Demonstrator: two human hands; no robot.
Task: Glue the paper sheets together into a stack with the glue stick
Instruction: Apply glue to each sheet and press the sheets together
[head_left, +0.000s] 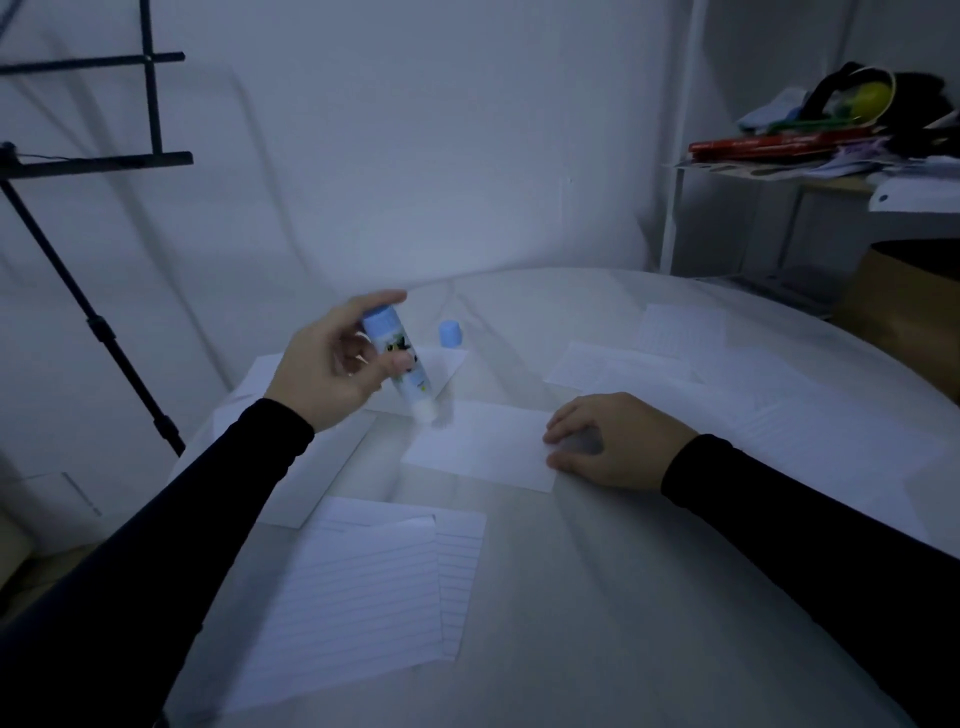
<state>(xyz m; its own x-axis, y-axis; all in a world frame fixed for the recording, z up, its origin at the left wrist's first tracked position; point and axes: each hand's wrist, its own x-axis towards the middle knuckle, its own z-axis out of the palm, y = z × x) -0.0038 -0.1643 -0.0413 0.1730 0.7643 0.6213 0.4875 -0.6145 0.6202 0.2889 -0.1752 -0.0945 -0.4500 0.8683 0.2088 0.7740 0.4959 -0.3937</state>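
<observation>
Left hand (332, 358) gripping uncapped glue stick (397, 358) tilted, white tip at far left corner of blank paper sheet (478, 447), right hand (613, 441) with fingers loosely bent resting on sheet's right edge, blue cap (450, 333) upright behind, lined sheets (363, 587) near front of round table (623, 597), bare tabletop between.

— Is there any writing you can make out?

— None that reads. The glue stick (396, 358) carries a printed label with a dark figure, too blurred for words. The lined sheets (363, 587) show only ruled lines. The red books (769, 145) on the shelf have illegible spines.
</observation>
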